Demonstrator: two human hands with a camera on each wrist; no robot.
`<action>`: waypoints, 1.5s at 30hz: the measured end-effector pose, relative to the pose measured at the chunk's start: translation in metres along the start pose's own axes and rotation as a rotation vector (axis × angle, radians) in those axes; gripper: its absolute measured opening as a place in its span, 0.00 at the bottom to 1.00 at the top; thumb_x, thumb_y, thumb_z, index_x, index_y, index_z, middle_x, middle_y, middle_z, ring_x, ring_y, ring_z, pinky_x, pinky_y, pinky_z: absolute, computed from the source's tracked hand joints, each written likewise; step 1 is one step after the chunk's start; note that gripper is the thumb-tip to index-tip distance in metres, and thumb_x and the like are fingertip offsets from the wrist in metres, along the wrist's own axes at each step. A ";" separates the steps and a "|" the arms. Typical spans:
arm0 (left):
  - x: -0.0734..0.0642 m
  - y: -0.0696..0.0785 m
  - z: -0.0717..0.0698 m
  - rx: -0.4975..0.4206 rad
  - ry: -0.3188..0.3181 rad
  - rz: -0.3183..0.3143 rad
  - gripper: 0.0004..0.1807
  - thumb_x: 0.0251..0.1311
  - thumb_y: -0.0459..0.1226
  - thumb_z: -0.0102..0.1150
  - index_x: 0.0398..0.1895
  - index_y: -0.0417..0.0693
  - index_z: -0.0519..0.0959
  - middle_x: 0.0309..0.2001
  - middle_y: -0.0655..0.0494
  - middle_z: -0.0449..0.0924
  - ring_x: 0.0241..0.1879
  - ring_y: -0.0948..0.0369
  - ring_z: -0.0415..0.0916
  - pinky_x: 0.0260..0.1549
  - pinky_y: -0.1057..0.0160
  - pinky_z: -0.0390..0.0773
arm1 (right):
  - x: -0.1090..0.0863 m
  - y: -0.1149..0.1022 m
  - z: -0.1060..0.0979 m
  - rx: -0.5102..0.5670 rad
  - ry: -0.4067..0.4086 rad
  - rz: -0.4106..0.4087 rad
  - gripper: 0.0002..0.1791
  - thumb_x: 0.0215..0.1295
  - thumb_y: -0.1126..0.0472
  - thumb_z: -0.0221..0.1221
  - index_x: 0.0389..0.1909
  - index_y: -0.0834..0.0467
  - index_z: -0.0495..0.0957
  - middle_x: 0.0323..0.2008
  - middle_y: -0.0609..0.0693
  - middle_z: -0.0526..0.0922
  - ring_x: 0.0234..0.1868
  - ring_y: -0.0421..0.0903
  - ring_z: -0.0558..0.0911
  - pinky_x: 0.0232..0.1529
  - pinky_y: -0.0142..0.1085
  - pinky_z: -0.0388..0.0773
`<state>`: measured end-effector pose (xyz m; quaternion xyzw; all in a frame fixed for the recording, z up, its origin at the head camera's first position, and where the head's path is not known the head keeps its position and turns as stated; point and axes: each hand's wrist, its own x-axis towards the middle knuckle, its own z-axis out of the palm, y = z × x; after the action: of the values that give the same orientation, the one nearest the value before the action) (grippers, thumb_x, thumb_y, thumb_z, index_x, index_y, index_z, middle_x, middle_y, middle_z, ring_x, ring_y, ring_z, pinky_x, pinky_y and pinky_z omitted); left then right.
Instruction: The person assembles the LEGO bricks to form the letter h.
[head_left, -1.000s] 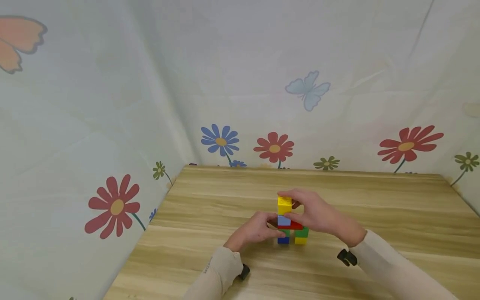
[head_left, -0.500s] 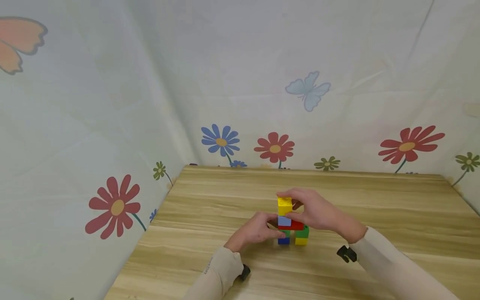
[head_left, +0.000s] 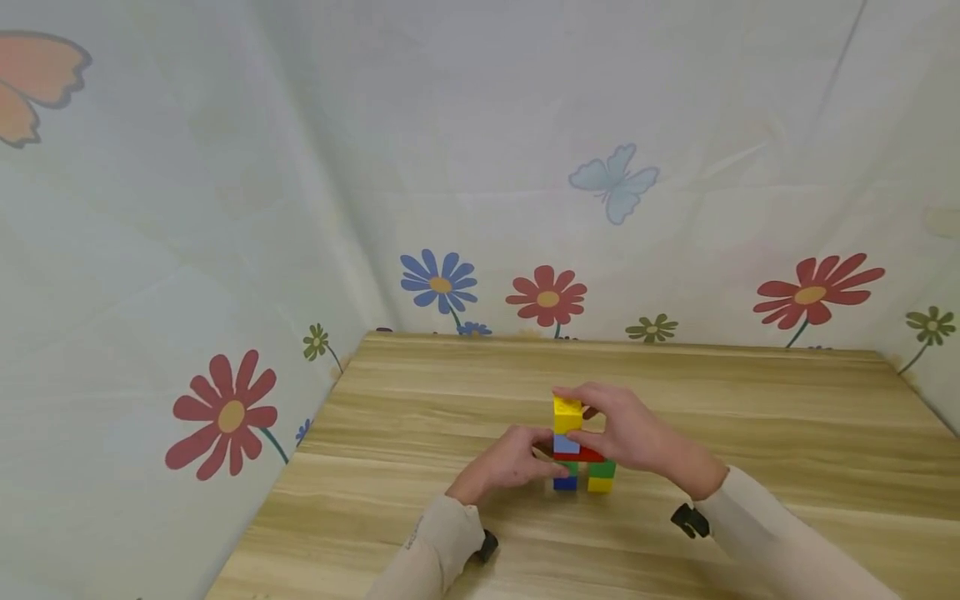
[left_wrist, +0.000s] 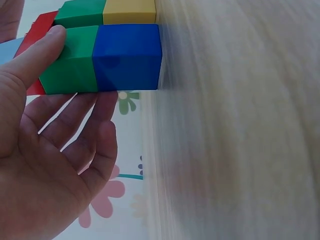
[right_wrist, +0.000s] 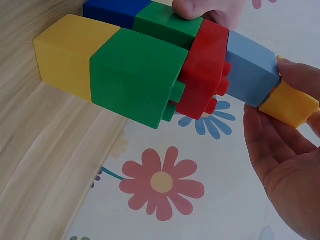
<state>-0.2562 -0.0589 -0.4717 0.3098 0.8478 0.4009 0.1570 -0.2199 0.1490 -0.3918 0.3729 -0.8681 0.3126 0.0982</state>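
A small structure of toy building blocks stands on the wooden table. Its left column is a blue block point(left_wrist: 127, 57) under a green block point(left_wrist: 70, 60); its right column is a yellow block point(right_wrist: 75, 55) under a green block point(right_wrist: 137, 75). A red block point(right_wrist: 205, 70) bridges the columns. On the red block's left end sits a light blue block point(head_left: 566, 443), topped by another yellow block point(head_left: 567, 415). My left hand point(head_left: 513, 457) holds the left column at its green block, thumb in front and fingers behind. My right hand point(head_left: 633, 429) pinches the top yellow block, partly hiding it.
The wooden table point(head_left: 420, 383) extends around the blocks on all sides. Behind it and along its left hangs a pale cloth point(head_left: 480, 183) printed with flowers and butterflies. A dark strap piece point(head_left: 690, 521) sits by the right cuff.
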 end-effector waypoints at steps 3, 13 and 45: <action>0.001 0.001 0.000 0.002 0.003 -0.007 0.12 0.55 0.47 0.66 0.41 0.58 0.80 0.37 0.70 0.79 0.36 0.69 0.74 0.42 0.67 0.74 | -0.001 0.002 0.000 -0.001 0.010 0.008 0.33 0.52 0.63 0.70 0.61 0.56 0.72 0.49 0.47 0.80 0.42 0.41 0.78 0.41 0.33 0.78; 0.002 0.002 0.004 -0.019 -0.014 0.009 0.13 0.55 0.46 0.67 0.42 0.56 0.80 0.37 0.69 0.79 0.36 0.69 0.74 0.41 0.69 0.73 | -0.006 0.007 0.003 0.028 0.010 0.038 0.33 0.52 0.64 0.70 0.61 0.56 0.72 0.51 0.47 0.80 0.43 0.41 0.78 0.42 0.37 0.79; -0.002 0.007 0.003 -0.015 0.006 -0.070 0.18 0.57 0.50 0.64 0.50 0.59 0.78 0.39 0.71 0.78 0.38 0.68 0.73 0.44 0.65 0.73 | -0.041 0.027 0.024 0.173 0.019 0.310 0.48 0.54 0.61 0.69 0.71 0.61 0.52 0.61 0.62 0.68 0.55 0.57 0.73 0.52 0.52 0.72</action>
<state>-0.2505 -0.0554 -0.4679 0.2777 0.8555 0.4024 0.1705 -0.2083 0.1724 -0.4398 0.2386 -0.8842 0.4009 0.0245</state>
